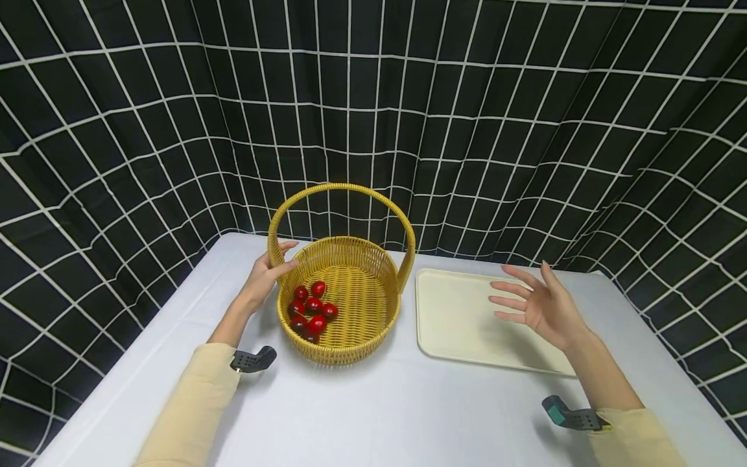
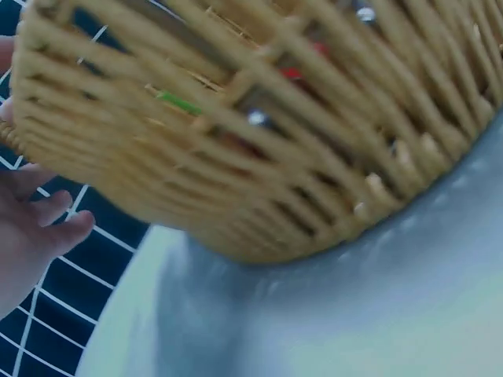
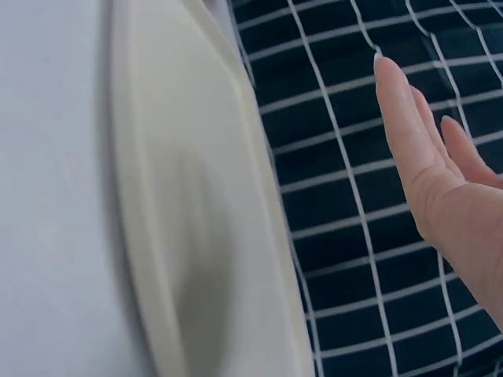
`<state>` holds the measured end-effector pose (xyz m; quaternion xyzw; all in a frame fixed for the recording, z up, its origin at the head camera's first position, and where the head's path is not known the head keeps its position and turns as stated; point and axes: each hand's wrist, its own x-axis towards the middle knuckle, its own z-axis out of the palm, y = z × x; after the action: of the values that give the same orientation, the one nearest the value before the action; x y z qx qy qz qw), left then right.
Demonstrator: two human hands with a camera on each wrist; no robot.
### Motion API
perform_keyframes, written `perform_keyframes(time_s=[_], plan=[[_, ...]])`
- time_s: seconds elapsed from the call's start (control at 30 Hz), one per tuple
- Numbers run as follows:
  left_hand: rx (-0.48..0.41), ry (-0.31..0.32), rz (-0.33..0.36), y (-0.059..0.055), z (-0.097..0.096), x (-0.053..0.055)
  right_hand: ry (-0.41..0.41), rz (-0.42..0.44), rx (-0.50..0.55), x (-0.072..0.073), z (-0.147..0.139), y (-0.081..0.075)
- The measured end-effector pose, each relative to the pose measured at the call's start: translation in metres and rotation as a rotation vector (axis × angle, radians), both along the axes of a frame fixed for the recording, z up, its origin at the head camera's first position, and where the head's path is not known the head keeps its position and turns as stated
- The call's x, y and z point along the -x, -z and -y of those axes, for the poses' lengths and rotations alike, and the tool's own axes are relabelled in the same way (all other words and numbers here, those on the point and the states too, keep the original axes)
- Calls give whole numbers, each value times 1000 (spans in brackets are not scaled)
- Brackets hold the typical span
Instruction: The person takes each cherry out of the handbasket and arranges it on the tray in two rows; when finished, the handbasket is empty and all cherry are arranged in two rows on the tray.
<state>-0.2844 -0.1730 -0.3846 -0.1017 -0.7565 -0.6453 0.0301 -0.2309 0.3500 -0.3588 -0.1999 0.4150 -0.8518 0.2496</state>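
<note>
A yellow wicker basket (image 1: 367, 347) with a tall arched handle stands left of centre, and several red cherries (image 1: 317, 323) lie on the left of its floor. My left hand (image 1: 262, 279) is at the left base of the handle, its thumb over the rim and other fingers behind the handle. Up close in the left wrist view, the basket's woven side (image 2: 259, 181) fills the upper part, with fingers of that hand at the left edge. My right hand (image 1: 548, 305) is raised over a cream rectangular tray (image 1: 455, 318), fingers spread and holding nothing.
A white cloth covers the table (image 1: 362, 415). Dark curtains with a white grid (image 1: 362, 97) hang behind it and along both sides. The tray lies to the right of the basket, with a narrow gap between them.
</note>
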Motion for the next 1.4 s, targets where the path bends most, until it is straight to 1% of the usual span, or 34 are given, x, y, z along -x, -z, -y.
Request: perform_keyframes(time_s=[0.03, 0.07, 0.17, 0.27, 0.37, 0.5, 0.6, 0.67, 0.9, 1.1, 1.2, 1.4], plan=[[-6, -17, 13, 6, -1, 3, -9, -1, -7, 0, 4, 3], [-3, -38, 31, 9, -3, 3, -20, -4, -9, 0, 9, 5], [11, -91, 87, 16, -11, 3, -48, -27, -25, -1, 22, 10], [25, -121, 155, 20, -15, 3, -58, -48, -57, -2, 37, 11], [12, -115, 200, 23, -15, 3, -62, -47, -96, -3, 52, 11], [-11, -63, 242, 26, -10, 2, -69, -39, -140, -4, 72, 9], [-26, -30, 240, 29, -6, 1, -80, -41, -161, -4, 87, 6], [-32, -22, 235, 30, -5, 1, -84, -47, -173, -3, 97, 4], [-47, -21, 227, 31, -5, 1, -104, -70, -211, -2, 133, -10], [-58, -10, 226, 32, -3, 3, -115, -79, -268, -2, 164, -23], [-59, 5, 222, 34, -2, 3, -112, -76, -284, 0, 177, -25], [-59, 5, 207, 37, -1, 3, -104, -71, -320, 5, 202, -26]])
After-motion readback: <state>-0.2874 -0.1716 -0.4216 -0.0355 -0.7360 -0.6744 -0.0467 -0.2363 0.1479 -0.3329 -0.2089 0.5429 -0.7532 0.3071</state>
